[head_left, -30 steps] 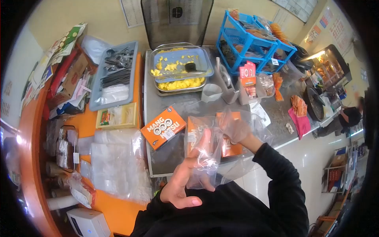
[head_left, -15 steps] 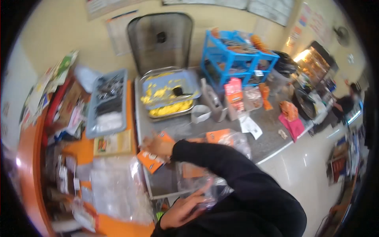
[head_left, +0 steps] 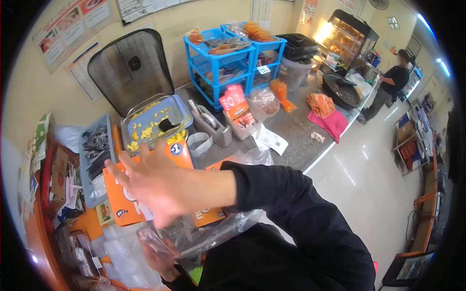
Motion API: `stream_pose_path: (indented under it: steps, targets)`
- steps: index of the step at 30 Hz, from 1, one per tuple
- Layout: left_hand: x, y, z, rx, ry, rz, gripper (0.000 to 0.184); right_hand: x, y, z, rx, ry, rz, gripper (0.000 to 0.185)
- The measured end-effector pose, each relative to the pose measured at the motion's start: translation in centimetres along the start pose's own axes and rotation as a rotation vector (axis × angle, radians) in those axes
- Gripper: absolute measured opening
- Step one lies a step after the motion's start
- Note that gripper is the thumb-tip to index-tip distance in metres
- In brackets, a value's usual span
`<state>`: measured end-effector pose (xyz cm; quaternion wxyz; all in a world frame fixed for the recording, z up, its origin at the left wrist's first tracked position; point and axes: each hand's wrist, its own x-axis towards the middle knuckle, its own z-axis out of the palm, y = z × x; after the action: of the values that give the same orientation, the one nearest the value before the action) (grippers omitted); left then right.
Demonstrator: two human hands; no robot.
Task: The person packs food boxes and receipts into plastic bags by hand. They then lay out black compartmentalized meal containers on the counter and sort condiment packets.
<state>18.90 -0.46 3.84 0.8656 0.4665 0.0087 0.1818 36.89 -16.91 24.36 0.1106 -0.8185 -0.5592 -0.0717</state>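
My right hand [head_left: 162, 186] reaches across from the right with its fingers spread, over an orange printed box [head_left: 116, 196]. Its palm hides the middle of that box, and I cannot tell how firmly it touches. Lower down, my left hand [head_left: 158, 252] has its fingers closed on the edge of a clear plastic bag [head_left: 218, 237]. Part of that hand shows through the film. Another orange printed piece [head_left: 208, 217] lies at the bag, partly covered by my right forearm.
Behind stand a glass-sided tray [head_left: 187, 109] of yellow food, a tape dispenser [head_left: 213, 127] and blue tiered racks [head_left: 218, 72]. A grey-blue cutlery tray [head_left: 94, 191] is at left. A black wok-like pan [head_left: 342, 89] lies farther right. A person [head_left: 394, 77] stands beyond the counter.
My right hand has lifted nearer the camera, its fingers now spread over the orange box. My left hand has shifted left with the plastic bag. The view has swung right.
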Motion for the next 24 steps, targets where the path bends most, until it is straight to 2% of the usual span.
stream_pose_path:
  steps: [2, 3, 5, 6, 8, 11, 12, 14, 16, 17, 18, 21, 22, 24]
  targets:
    - [1.6, 0.0, 3.0, -0.229, 0.356, 0.028, 0.065, -2.8, -0.7, -3.3, 0.080, -0.062, 0.071, 0.116]
    - [3.8, 1.2, 7.9, -0.295, 0.675, 0.043, 0.069, -4.0, -0.5, -3.7, 0.142, -0.149, 0.081, 0.114]
    - [5.4, 1.7, 11.3, -0.428, 0.911, 0.059, 0.074, -5.7, -0.6, -3.9, 0.267, -0.321, 0.093, 0.110]
    - [5.6, 1.7, 11.5, -0.494, 0.828, 0.056, 0.076, -6.4, -0.6, -2.4, 0.342, -0.339, 0.069, 0.109]
    - [3.7, 0.9, 6.5, -0.187, 0.278, 0.099, 0.080, -7.6, 0.1, 3.1, 0.445, -0.386, 0.077, 0.104]
    - [2.3, 2.2, 2.3, 0.044, -0.169, 0.257, 0.082, -7.4, 0.7, 8.4, 0.445, -0.478, 0.305, 0.094]
    - [0.9, 2.9, 2.8, 0.141, -0.118, 0.202, 0.079, -6.7, 1.1, 9.3, 0.445, -0.509, 0.399, 0.090]
    - [-1.1, 3.7, 5.0, 0.300, -0.041, 0.072, 0.079, -5.8, 1.9, 14.7, 0.431, -0.319, 0.521, 0.077]
    - [-2.3, 3.7, 8.6, 0.423, 0.009, -0.074, 0.080, -4.4, 2.3, 18.8, 0.231, -0.439, 0.586, 0.072]
    - [-2.5, 2.8, 8.2, 0.467, -0.048, -0.081, 0.073, -3.9, 2.1, 19.9, 0.133, -0.480, 0.612, 0.071]
    - [-2.0, 3.1, 10.7, 0.360, -0.112, -0.128, 0.057, -4.0, 1.7, 20.0, 0.049, -0.482, 0.635, 0.071]
    - [-1.9, 2.2, 13.7, 0.470, 0.082, -0.112, 0.047, -4.4, 1.6, 20.5, -0.008, -0.421, 0.615, 0.070]
    - [-1.6, 2.2, 13.7, 0.519, 0.077, -0.024, 0.040, -4.7, 1.9, 20.9, 0.028, -0.401, 0.598, 0.069]
    - [-1.5, 3.3, 12.7, 0.484, 0.163, 0.040, 0.037, -5.4, 2.9, 21.9, 0.118, -0.366, 0.571, 0.065]
